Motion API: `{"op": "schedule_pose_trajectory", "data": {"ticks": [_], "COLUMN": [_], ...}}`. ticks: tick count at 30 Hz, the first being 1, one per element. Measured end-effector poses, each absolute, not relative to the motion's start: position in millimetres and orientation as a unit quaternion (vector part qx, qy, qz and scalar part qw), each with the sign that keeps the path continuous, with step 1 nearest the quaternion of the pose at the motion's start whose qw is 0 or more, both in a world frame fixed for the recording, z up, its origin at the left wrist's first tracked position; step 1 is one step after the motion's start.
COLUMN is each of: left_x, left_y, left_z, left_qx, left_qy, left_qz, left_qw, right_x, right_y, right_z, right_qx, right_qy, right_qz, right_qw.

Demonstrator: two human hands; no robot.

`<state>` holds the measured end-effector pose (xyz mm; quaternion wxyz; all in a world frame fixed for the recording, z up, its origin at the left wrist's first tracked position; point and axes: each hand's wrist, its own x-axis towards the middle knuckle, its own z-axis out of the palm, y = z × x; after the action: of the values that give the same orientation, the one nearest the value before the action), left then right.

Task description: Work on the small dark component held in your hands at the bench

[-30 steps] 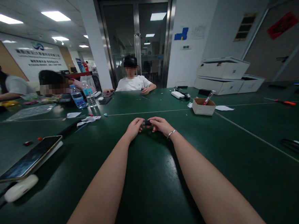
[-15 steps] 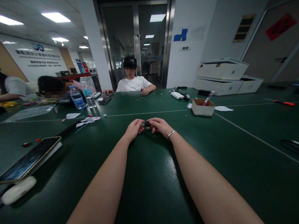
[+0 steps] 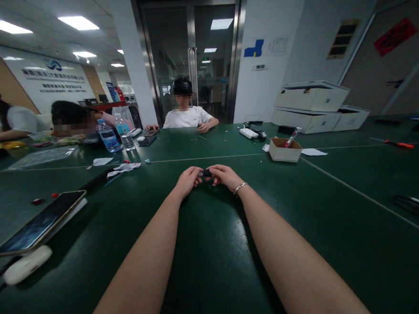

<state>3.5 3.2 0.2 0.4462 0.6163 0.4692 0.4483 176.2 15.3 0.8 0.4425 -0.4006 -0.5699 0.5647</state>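
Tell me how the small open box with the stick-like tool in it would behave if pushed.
The open box looks thin-walled, so it is probably light for its size. Its low, broad shape suggests sliding across the glossy tabletop rather than tipping. The tool, leaning up out of it, might shift or rattle.

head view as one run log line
left hand: holds dark piece, left end; right hand: holds its right end; small box: right of hands; phone: left of hands

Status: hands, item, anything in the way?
Left hand, right hand: both on small black object. Object partly hidden. Open box off right, apart from both hands.
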Motion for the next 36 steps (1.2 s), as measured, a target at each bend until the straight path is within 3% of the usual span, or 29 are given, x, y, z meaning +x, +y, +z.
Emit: {"op": "schedule_pose_trajectory", "data": {"ticks": [36], "left_x": [1.7], "left_y": [-2.4], "left_z": [2.9], "left_qx": [0.600], "left_qy": [0.438], "left_qz": [0.503], "left_qw": [0.441], "right_x": [174.4], "right_y": [15.2], "right_z": [1.2], "right_qx": [-0.407], "right_qy": [-0.569], "right_qz": [0.569], "right_qw": [0.433]}}
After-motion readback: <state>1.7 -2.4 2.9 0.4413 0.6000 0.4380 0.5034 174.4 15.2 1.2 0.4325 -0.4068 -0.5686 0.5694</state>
